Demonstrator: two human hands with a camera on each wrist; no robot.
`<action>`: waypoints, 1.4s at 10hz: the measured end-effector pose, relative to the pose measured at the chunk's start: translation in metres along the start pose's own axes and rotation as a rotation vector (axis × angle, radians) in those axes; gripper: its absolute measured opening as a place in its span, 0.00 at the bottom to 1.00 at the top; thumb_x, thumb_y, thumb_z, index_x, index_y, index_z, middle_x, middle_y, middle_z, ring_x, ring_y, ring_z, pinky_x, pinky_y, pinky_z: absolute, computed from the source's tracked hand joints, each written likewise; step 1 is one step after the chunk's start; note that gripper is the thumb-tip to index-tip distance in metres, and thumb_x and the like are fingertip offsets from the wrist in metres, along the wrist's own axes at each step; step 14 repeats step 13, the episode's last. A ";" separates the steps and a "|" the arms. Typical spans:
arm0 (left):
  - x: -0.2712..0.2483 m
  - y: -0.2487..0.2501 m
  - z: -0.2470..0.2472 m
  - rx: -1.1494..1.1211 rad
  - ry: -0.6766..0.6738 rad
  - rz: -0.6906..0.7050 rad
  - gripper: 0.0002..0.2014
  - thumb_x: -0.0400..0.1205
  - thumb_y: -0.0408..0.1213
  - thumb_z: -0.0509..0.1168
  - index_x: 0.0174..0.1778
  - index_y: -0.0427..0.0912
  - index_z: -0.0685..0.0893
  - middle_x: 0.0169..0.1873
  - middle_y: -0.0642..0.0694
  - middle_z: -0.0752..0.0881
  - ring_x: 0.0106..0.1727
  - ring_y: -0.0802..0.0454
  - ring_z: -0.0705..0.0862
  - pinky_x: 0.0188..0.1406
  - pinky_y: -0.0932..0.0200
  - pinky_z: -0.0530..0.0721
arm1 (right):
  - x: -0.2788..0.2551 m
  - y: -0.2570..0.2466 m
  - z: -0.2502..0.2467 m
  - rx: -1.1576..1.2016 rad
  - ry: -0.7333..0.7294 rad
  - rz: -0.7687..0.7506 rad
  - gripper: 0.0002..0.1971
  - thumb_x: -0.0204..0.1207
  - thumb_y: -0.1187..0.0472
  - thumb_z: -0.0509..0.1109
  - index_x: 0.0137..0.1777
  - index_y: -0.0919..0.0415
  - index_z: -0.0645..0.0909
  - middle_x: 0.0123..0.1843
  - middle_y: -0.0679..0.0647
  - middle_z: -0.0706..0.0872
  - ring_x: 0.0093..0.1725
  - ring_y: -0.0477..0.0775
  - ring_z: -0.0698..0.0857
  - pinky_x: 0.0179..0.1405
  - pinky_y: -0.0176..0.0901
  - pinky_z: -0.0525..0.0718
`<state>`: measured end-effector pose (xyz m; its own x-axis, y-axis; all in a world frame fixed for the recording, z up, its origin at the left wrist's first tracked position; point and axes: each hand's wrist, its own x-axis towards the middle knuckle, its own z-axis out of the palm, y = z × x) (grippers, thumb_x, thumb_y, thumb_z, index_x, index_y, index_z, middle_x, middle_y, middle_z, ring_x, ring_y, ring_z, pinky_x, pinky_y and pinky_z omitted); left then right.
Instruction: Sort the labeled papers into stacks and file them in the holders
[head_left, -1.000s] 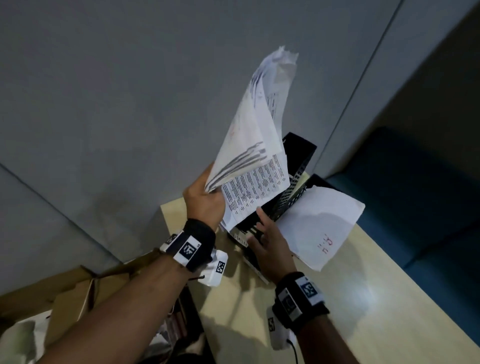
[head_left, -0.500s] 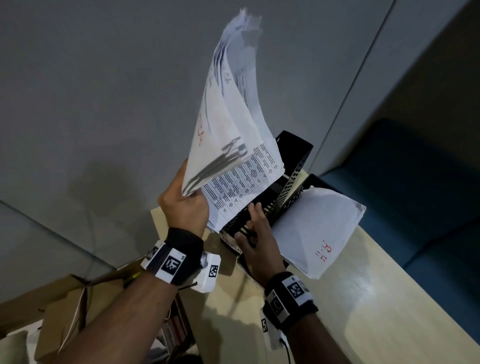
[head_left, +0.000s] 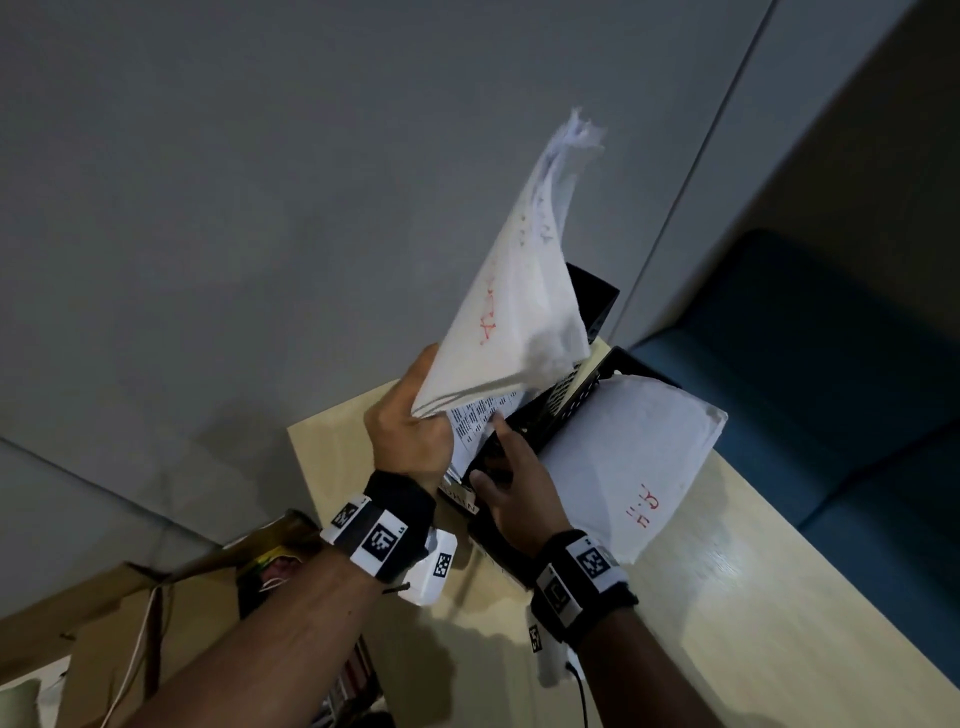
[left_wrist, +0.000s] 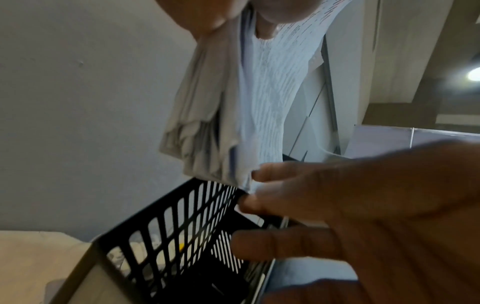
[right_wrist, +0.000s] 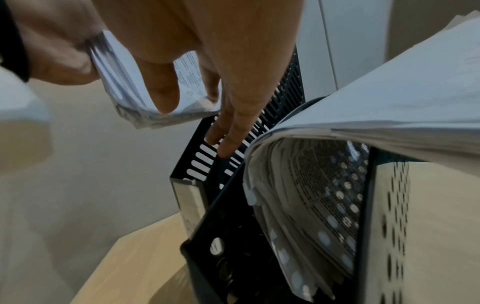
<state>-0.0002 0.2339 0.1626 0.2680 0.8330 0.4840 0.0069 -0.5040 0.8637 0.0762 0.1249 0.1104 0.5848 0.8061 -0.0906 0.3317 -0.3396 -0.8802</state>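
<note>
Above black holders (head_left: 582, 395): left hand (head_left: 410, 431) grips red-marked paper stack (head_left: 524, 312); right hand (head_left: 511, 478) flat on rim.

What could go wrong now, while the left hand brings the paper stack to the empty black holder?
1. The left hand pinches the paper stack only at its bottom corner; the fanned sheets might slip out.
2. The right hand has fingers at the black holder slot, so the stack could catch on them.
3. The filed papers bulge out beside it and may be knocked.
</note>
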 end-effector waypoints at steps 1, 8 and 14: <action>-0.007 -0.003 0.009 -0.014 -0.051 -0.020 0.26 0.75 0.25 0.63 0.62 0.60 0.83 0.47 0.77 0.84 0.50 0.79 0.81 0.52 0.78 0.77 | 0.004 0.002 -0.001 -0.044 0.025 0.033 0.32 0.77 0.62 0.70 0.80 0.48 0.64 0.62 0.54 0.80 0.55 0.49 0.82 0.61 0.42 0.81; 0.000 -0.036 0.052 -0.466 -0.204 -0.693 0.11 0.73 0.28 0.69 0.49 0.29 0.89 0.43 0.40 0.90 0.49 0.42 0.85 0.57 0.52 0.83 | -0.004 -0.009 0.012 -0.382 -0.204 0.072 0.22 0.82 0.66 0.59 0.76 0.65 0.68 0.76 0.59 0.72 0.74 0.56 0.72 0.71 0.35 0.72; -0.028 -0.054 0.003 0.111 -0.741 -0.293 0.46 0.70 0.35 0.79 0.82 0.50 0.62 0.74 0.56 0.66 0.73 0.61 0.67 0.73 0.62 0.66 | -0.075 -0.017 -0.024 -0.345 -0.125 0.019 0.16 0.81 0.59 0.63 0.68 0.52 0.79 0.67 0.47 0.81 0.63 0.50 0.79 0.64 0.42 0.78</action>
